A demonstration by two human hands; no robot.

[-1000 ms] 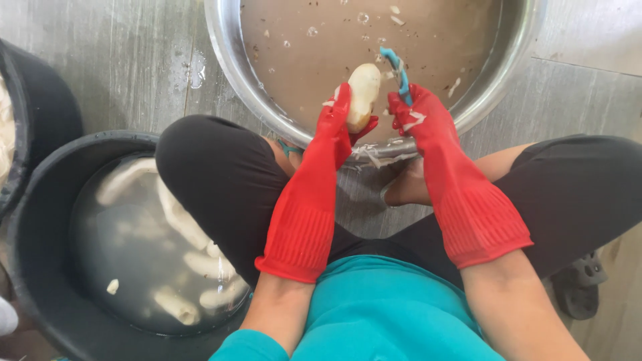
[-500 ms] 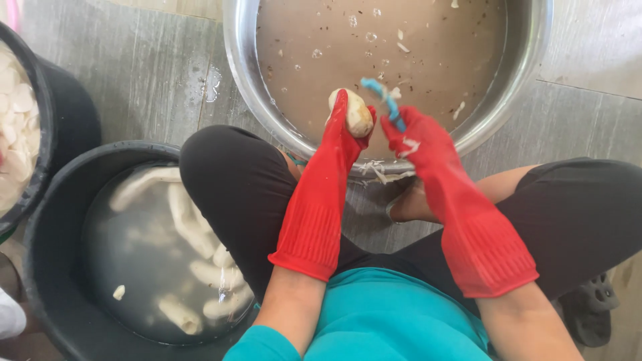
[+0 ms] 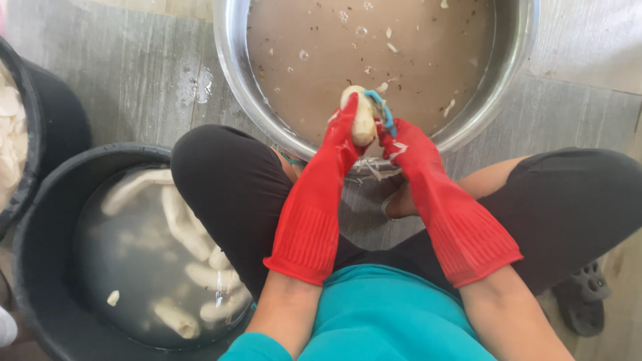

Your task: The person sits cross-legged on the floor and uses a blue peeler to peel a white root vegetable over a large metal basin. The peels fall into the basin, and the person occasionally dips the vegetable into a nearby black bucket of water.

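The left hand [image 3: 344, 134], in a long red rubber glove, is closed around a pale peeled root [image 3: 361, 115], holding it upright over the near rim of a large steel basin [image 3: 231, 53]. The right hand [image 3: 401, 144], gloved the same, grips a blue-handled peeler [image 3: 381, 107] pressed against the root's right side. The basin holds murky brown water with scraps of peel floating on it. Peelings hang on the rim just below the hands. To the left, beside the person's bent knee, a black tub [image 3: 40, 220] of clear water holds several peeled white roots [image 3: 180, 227]. Another dark container [image 3: 47, 113] of white pieces shows at the far left edge. A dark sandal [image 3: 585, 301] lies on the grey plank floor [image 3: 134, 73] at the right.
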